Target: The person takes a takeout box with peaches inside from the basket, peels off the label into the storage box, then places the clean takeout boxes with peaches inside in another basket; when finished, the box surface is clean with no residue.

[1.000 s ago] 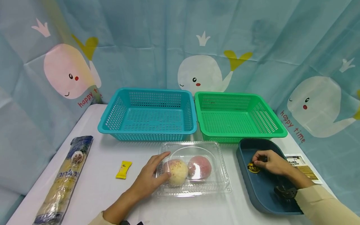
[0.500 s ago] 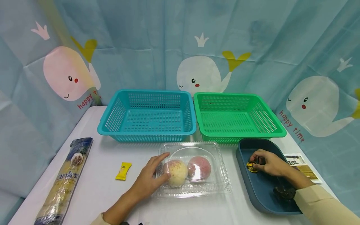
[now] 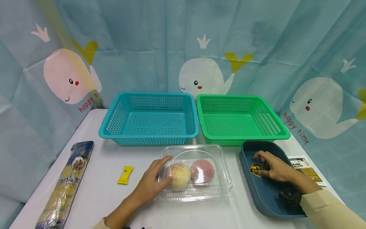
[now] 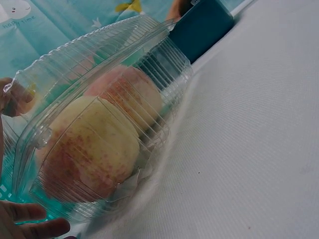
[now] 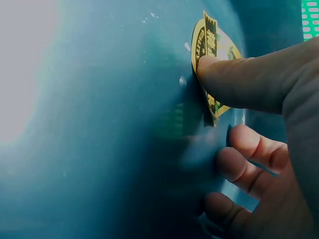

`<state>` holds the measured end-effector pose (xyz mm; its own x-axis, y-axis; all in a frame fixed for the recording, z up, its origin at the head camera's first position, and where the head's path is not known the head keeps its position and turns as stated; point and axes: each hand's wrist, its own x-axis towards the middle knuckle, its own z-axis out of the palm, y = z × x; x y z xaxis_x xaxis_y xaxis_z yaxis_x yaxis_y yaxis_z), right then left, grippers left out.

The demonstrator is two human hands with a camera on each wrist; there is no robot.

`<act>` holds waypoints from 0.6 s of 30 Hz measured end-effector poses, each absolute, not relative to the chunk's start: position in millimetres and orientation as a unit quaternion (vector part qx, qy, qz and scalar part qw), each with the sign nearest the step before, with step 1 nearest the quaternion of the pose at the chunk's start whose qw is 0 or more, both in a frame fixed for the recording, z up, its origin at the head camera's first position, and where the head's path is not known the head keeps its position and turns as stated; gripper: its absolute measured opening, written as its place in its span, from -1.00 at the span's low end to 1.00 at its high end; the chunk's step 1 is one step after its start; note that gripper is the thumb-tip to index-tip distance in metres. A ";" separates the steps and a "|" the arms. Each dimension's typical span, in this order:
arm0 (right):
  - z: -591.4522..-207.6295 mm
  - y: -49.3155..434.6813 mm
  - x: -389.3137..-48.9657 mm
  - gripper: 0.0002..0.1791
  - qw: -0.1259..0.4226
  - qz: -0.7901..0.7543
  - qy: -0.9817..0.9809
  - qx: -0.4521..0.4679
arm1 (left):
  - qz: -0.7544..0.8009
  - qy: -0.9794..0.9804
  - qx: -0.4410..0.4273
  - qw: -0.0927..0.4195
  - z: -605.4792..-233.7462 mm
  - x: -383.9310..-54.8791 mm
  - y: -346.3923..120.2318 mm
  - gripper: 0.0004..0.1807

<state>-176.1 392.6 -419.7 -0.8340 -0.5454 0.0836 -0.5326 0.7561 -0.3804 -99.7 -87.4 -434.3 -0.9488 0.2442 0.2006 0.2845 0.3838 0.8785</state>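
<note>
My left hand [image 3: 151, 179] rests at the left side of a clear plastic clamshell box [image 3: 197, 194], thumb and fingers spread against it. Through the plastic show two round, peach-like items, a speckled cream-yellow one [image 3: 179, 175] and a pink one [image 3: 202, 171]. My right hand [image 3: 275, 168] is down inside a dark blue plastic bin [image 3: 267, 198]. Its thumb presses on a round gold-and-black sticker [image 5: 212, 55] on the bin's floor, seen close in the right wrist view. The other fingers bend loosely beside it, apart from the thumb.
A blue basket [image 3: 155, 140] and a green basket [image 3: 246, 140] stand side by side at the back. On the left lie a long printed package [image 3: 67, 187] and a small yellow packet [image 3: 125, 175]. A printed card [image 3: 307, 170] sits right of the bin.
My right index finger has lifted away from the thumb over the sticker, opening the pinch. The left hand and the box have stayed in place.
</note>
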 end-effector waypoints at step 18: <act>-416.4 395.2 -173.2 -0.61 0.046 -0.188 0.936 -0.293 | -0.530 -0.832 -0.162 0.022 -434.0 -100.5 -87.6 -0.32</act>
